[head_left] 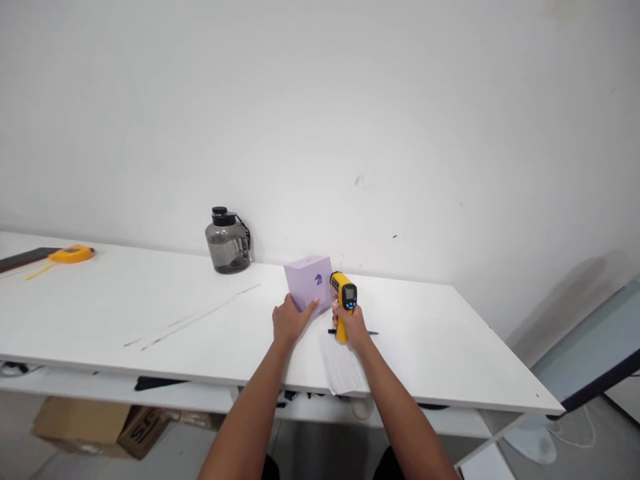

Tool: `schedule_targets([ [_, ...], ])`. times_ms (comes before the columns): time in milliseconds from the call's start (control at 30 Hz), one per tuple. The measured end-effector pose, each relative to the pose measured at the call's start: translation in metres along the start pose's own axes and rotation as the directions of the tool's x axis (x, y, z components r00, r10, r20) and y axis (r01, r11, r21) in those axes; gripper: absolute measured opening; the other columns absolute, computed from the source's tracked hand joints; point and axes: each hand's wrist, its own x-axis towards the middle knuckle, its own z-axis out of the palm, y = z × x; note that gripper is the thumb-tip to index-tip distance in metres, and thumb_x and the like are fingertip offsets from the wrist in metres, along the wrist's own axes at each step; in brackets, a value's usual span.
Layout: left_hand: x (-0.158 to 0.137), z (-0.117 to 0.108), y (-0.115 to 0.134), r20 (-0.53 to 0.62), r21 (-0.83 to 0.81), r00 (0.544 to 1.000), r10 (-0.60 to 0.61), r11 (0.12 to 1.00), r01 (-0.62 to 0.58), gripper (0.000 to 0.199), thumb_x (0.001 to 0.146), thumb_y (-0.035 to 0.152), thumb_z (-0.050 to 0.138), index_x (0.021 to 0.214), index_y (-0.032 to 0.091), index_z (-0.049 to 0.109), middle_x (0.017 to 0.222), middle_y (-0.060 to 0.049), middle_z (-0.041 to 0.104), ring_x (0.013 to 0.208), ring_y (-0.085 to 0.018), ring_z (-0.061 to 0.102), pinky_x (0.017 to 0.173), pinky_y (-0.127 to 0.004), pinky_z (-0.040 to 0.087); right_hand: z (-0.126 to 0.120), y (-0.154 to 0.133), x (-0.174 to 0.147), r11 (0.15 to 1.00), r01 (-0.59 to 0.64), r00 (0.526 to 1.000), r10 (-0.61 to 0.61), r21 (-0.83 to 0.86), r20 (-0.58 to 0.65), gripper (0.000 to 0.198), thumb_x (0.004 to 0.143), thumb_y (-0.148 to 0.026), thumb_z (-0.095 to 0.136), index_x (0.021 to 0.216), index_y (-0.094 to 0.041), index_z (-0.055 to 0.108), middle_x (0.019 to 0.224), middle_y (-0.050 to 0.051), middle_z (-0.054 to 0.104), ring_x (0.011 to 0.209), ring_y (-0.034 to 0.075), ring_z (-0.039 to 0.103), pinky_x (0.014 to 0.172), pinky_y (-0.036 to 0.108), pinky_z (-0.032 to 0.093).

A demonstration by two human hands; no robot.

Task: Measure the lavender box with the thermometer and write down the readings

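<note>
A light purple box with a dark horse-head mark stands tilted on the white table. My left hand grips its lower left side, thumb across the front face. In my right hand is a yellow and black infrared thermometer, held by its handle just right of the box. Its small screen and blue buttons face me; the reading is too small to make out. Below the handle lies a sheet of paper, with a black pen partly hidden behind my right hand.
A grey water jug with a black lid stands near the wall. Far left are a yellow tape measure and a dark flat bar. A cardboard box sits under the table. A pale panel-like object stands at right.
</note>
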Motion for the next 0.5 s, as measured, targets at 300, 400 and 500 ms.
schedule_targets([
  [300,0.002,0.002,-0.003,-0.003,0.042,1.000,0.009,0.999,-0.009,0.076,0.076,0.073,0.055,0.125,0.015,0.049,0.127,-0.020,0.066,0.128,-0.035,0.057,0.108,-0.047,0.038,-0.002,0.012,-0.007,0.993,-0.119,0.979,0.120,-0.017,0.162,0.047,0.065,-0.047,0.082,0.096,-0.016,0.064,0.052,-0.007,0.053,0.045,0.010,0.047,0.048,0.025,0.040],
  [400,0.003,0.002,-0.005,0.004,0.054,1.000,0.002,0.999,-0.002,0.081,0.073,0.073,0.058,0.129,0.015,0.047,0.127,-0.020,0.066,0.129,-0.035,0.057,0.104,-0.047,0.041,-0.002,0.013,-0.006,0.993,-0.116,0.982,0.114,0.007,0.151,0.047,0.067,-0.047,0.080,0.097,-0.016,0.063,0.052,-0.006,0.054,0.044,0.010,0.048,0.048,0.024,0.041],
  [500,0.004,0.001,-0.008,0.012,0.071,1.000,0.015,0.997,-0.015,0.079,0.072,0.072,0.060,0.127,0.016,0.049,0.123,-0.017,0.069,0.123,-0.033,0.061,0.104,-0.045,0.041,-0.002,0.015,-0.005,0.995,-0.096,0.984,0.093,0.016,0.149,0.044,0.068,-0.046,0.080,0.096,-0.016,0.063,0.052,-0.006,0.054,0.044,0.009,0.047,0.048,0.024,0.041],
])
